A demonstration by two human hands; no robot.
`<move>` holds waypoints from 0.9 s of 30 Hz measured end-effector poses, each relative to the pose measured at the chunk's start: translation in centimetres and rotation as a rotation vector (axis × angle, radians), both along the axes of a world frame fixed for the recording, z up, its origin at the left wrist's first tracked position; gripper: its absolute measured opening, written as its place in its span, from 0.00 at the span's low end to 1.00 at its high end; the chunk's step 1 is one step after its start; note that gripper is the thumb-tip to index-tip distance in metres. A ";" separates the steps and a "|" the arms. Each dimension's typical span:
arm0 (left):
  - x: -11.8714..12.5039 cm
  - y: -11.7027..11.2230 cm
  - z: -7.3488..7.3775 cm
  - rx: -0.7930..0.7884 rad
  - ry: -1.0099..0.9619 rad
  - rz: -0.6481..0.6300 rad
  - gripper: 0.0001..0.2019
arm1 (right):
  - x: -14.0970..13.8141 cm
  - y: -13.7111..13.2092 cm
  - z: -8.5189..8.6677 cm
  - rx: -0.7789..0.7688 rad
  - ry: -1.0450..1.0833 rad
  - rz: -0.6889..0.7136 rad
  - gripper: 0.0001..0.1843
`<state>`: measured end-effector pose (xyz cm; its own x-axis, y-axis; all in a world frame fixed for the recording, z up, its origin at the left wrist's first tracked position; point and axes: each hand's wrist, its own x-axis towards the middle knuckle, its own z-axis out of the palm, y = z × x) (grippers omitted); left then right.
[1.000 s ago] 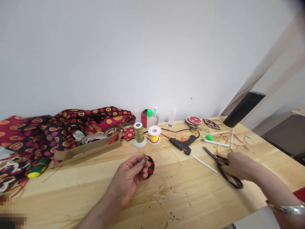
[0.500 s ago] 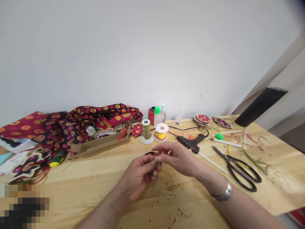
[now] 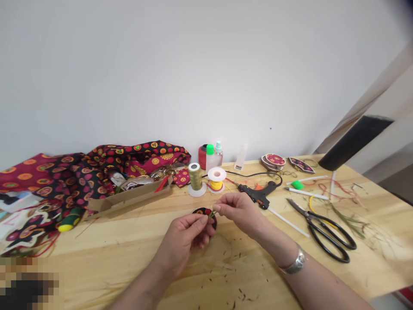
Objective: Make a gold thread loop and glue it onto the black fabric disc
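Observation:
Just above the table, the thumb and fingers of my left hand [image 3: 187,234] are closed on a small bunch of olive-green strands [image 3: 211,214]. Against those same fingers shows a rounded, dark patterned fabric piece [image 3: 203,211], partly hidden by the hand. My right hand [image 3: 237,211] pinches the tip of the strands from the other side, thumb against forefinger. A silver bracelet [image 3: 295,262] circles the right wrist. Whether the strands are thread or plant stems, I cannot tell.
Behind the hands stand an olive thread spool [image 3: 195,178], a yellow spool [image 3: 216,185] and small bottles [image 3: 209,159]. To the right lie a black glue gun [image 3: 258,193] and scissors [image 3: 322,228]. At left, a cardboard tray [image 3: 129,202] adjoins patterned cloth [image 3: 93,168].
My right hand has drawn slightly away from the left, and more of the green strands shows between them. The patterned piece is more exposed.

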<state>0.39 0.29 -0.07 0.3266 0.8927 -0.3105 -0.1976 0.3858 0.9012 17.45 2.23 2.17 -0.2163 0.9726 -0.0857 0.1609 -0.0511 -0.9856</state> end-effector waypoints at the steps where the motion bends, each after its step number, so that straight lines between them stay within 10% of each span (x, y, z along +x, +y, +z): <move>1: 0.0 0.0 0.0 0.023 0.039 0.008 0.11 | -0.1 -0.1 0.0 0.005 -0.022 -0.017 0.12; 12: -0.4 0.2 0.3 0.179 0.216 0.029 0.13 | -0.2 -0.3 -0.2 0.037 -0.027 0.067 0.08; 18: -1.0 0.9 -0.1 0.122 0.031 0.375 0.15 | 3.0 0.2 1.9 0.049 -0.386 0.253 0.11; 22: -1.2 1.5 -0.5 0.066 -0.069 0.471 0.15 | 3.0 0.7 1.3 0.198 -0.982 -0.131 0.17; 27: -0.9 1.5 -0.5 0.006 -0.129 0.446 0.15 | 1.3 0.5 0.0 0.336 -1.028 -0.213 0.19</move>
